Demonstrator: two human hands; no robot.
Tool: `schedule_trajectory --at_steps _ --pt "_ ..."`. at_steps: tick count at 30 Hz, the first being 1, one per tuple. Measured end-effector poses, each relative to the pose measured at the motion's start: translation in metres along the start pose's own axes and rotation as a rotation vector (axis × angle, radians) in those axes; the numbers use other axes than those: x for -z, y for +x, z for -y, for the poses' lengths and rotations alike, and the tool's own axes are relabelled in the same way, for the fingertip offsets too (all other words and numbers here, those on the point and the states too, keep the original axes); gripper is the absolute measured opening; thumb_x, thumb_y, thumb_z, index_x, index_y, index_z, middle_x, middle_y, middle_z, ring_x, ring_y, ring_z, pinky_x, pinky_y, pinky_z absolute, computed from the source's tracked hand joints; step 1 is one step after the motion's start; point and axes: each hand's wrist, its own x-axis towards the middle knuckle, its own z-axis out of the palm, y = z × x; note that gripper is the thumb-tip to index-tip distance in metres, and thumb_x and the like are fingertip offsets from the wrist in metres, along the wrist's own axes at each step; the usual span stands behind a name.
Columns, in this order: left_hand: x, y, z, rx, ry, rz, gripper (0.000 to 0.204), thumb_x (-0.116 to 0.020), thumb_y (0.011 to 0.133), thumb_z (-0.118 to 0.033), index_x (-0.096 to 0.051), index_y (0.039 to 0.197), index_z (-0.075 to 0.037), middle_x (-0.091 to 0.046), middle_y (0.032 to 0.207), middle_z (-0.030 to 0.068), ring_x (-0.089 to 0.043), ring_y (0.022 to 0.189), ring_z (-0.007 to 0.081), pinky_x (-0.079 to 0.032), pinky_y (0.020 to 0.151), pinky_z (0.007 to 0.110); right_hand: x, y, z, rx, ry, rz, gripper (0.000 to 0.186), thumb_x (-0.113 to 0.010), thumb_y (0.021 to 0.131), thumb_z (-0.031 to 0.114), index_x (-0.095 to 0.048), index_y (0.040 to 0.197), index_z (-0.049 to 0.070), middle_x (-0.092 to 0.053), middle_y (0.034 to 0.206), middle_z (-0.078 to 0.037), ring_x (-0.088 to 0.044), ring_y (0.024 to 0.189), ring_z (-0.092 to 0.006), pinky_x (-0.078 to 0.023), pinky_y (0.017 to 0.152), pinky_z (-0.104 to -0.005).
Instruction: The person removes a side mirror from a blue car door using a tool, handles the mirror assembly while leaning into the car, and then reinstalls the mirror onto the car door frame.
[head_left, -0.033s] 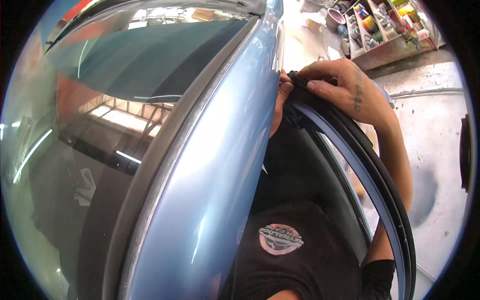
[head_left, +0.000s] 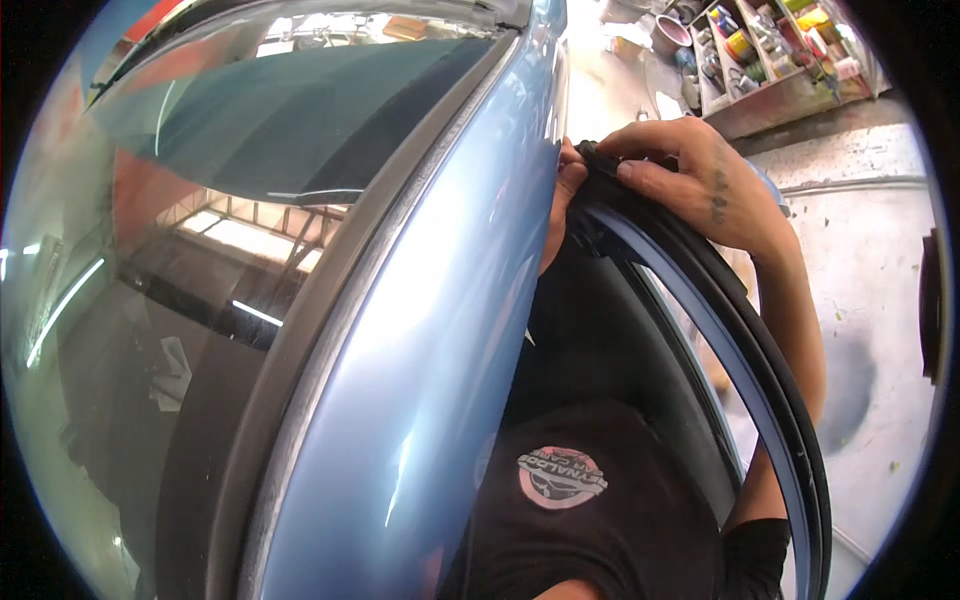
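A black rubber door seal [head_left: 765, 335] curves along the blue door frame [head_left: 748, 385] on the right. At the upper end of that frame, my right hand [head_left: 690, 185] is closed, its thumb and fingers pinching the black rubber. Just left of it is my left hand [head_left: 560, 205], mostly hidden behind the car's glossy blue body pillar [head_left: 400, 350]. Its thumb and fingertips are drawn together beside the seal's end; what lies between them is too small to make out.
The windshield [head_left: 300, 130], edged by dark trim [head_left: 300, 360], fills the left. A dark shirt [head_left: 620, 470] shows between pillar and door. At the upper right stand a shelf [head_left: 780, 118] of bottles and cans and a pinkish bowl [head_left: 670, 35].
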Motion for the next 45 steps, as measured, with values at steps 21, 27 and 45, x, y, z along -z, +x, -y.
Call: schedule_trajectory --at_steps 21,27,45 --pt "0.004 -0.01 0.006 -0.154 -0.045 0.001 0.013 -0.06 0.095 0.009 -0.06 0.1 -0.003 -0.065 0.123 0.012 -0.059 0.117 0.0192 -0.045 0.103 0.033 0.0 -0.021 0.036 -0.013 -0.193 0.186 0.036 -0.064 0.093 0.01 -0.067 0.125 -0.006 -0.057 0.141 -0.027 -0.06 0.123 -0.0439 -0.048 0.105 -0.0452" --pt "0.003 -0.012 -0.001 -0.091 -0.107 0.031 0.024 -0.062 0.09 0.013 -0.062 0.108 -0.003 -0.065 0.123 0.0125 -0.06 0.117 0.0206 -0.048 0.103 0.035 -0.005 -0.033 0.032 0.083 -0.113 0.055 0.031 -0.064 0.09 0.009 -0.069 0.116 -0.006 -0.06 0.118 -0.024 -0.064 0.102 -0.0417 -0.051 0.088 -0.0465" --pt "0.022 -0.01 0.009 -0.294 0.328 0.041 0.015 -0.073 0.093 -0.005 -0.068 0.107 -0.003 -0.07 0.109 0.0115 -0.065 0.102 0.0227 -0.05 0.096 0.037 -0.002 -0.019 0.025 0.044 -0.139 0.02 0.033 -0.062 0.089 0.005 -0.068 0.12 -0.005 -0.068 0.117 -0.026 -0.066 0.107 -0.0425 -0.052 0.092 -0.046"
